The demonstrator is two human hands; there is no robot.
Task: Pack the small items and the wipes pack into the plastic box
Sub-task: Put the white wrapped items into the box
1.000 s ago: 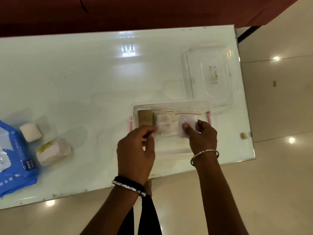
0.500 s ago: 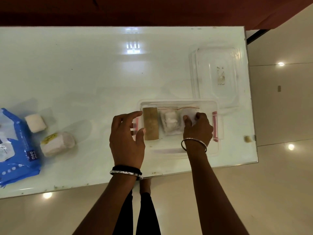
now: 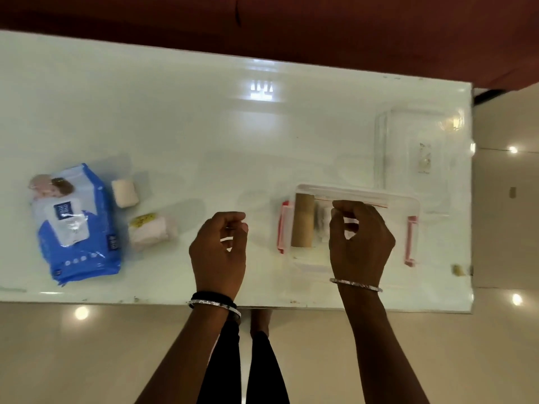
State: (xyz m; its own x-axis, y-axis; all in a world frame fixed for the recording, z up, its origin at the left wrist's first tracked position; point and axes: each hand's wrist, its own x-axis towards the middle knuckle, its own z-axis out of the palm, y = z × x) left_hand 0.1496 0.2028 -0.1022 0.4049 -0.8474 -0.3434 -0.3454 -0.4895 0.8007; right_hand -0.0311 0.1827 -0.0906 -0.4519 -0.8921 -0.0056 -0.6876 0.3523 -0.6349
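Fingers of the right hand [image 3: 360, 243] curl loosely over the plastic box [image 3: 402, 199], thumb and forefinger close together; whether they pinch anything cannot be told. Under and just left of that hand, inside the box, lie a brown roll [image 3: 303, 220] and a pale packet [image 3: 322, 218], with a red-striped zip bag [image 3: 364, 199] along the far wall. Beyond the hand, to its right, rests the clear lid [image 3: 414, 147]. The left hand [image 3: 220, 252] hovers half-curled and empty over the white table [image 3: 204, 126], just left of the box. Farther left of it lie a wrapped bundle [image 3: 151, 231], a small white block [image 3: 125, 193], and the blue wipes pack [image 3: 75, 223], all outside the box.
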